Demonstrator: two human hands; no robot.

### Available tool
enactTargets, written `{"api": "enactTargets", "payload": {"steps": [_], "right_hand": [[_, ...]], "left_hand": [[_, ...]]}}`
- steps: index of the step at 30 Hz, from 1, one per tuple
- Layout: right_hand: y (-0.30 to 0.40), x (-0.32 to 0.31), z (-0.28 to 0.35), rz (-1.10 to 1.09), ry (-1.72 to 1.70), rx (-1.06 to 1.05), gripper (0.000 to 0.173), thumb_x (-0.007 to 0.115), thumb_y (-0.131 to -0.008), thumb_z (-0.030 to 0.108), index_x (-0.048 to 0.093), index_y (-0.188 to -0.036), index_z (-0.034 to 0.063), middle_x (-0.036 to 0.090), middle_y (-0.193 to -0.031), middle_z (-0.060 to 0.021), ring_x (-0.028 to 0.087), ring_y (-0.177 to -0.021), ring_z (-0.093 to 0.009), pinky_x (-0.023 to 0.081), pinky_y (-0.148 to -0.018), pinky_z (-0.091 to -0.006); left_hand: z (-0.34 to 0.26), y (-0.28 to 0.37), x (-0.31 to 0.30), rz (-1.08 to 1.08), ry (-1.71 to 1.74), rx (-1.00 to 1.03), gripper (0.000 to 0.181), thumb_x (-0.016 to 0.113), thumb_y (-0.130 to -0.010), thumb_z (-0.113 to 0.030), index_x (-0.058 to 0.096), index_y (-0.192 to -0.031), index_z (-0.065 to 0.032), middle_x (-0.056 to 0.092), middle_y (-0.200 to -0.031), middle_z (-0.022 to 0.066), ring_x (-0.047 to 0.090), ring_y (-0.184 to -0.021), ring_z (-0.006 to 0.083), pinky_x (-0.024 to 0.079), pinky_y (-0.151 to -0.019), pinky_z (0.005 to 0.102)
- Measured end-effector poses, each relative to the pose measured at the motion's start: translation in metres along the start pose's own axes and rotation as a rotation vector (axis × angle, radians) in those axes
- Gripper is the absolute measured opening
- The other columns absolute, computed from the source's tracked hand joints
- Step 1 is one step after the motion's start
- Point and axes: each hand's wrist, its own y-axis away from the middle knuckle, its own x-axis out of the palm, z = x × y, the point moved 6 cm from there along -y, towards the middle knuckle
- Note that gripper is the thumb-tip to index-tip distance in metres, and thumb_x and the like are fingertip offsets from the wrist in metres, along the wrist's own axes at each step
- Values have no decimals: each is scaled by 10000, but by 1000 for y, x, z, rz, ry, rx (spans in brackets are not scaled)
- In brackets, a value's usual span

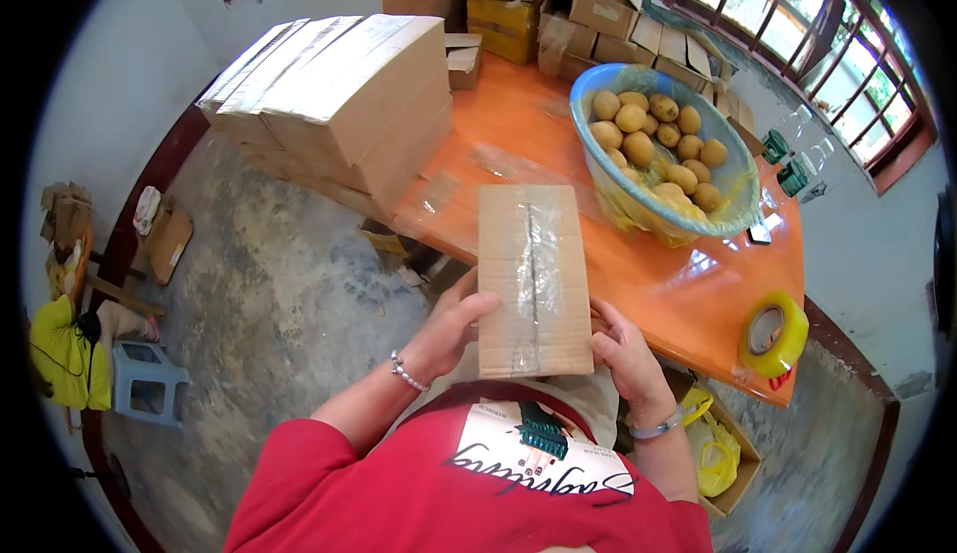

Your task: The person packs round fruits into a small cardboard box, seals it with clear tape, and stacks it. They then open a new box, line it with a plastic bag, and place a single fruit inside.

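Between my two hands is a cardboard box [497, 276] with clear packing tape along its middle seam. My left hand [454, 321] grips its left side, thumb on the upper face. On the right side, my right hand [624, 355] holds the lower edge, its fingers partly hidden behind the box. The box is in front of my body at the near edge of the orange table [673, 291]. A large yellowish roll of packing tape [796, 332] stands at the table's right corner, on a red-handled item [781, 381] that is mostly hidden.
A blue basin [587, 131] of round, brownish-yellow fruit stands on the table. Stacked cardboard boxes [404, 104] rise at the left. More boxes [605, 15] fill the back. Two bottles [796, 172] stand right. A person [71, 359] sits near a plastic stool [149, 385].
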Motion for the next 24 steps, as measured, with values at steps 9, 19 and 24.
{"api": "enactTargets", "payload": {"steps": [9,19,24], "right_hand": [[-15,26,11,-34,-171,-189,925,718,-758,260,237,-1466,-89,489,-1370,-190,503,-1250,-248,375,-1059,-346],[-25,45,20,-152,-193,-346,973,751,-752,255,198,-1491,-55,471,-1393,-200,481,-1275,-258,368,-1063,-362],[-28,58,31,-145,-163,-428,1000,773,-745,260,189,-1499,-40,464,-1402,-179,475,-1279,-258,370,-1061,-373]], "left_hand": [[-20,20,-7,53,-134,157,1054,667,-808,-592,163,-1518,3,403,-1463,142,403,-1343,210,335,-1096,357],[-12,45,-6,-45,12,147,1021,695,-820,-553,156,-1511,-29,411,-1447,83,462,-1290,228,432,-1010,420],[-33,40,-5,-99,5,210,968,707,-830,-503,191,-1492,-21,440,-1420,107,471,-1282,228,421,-1034,441]]}}
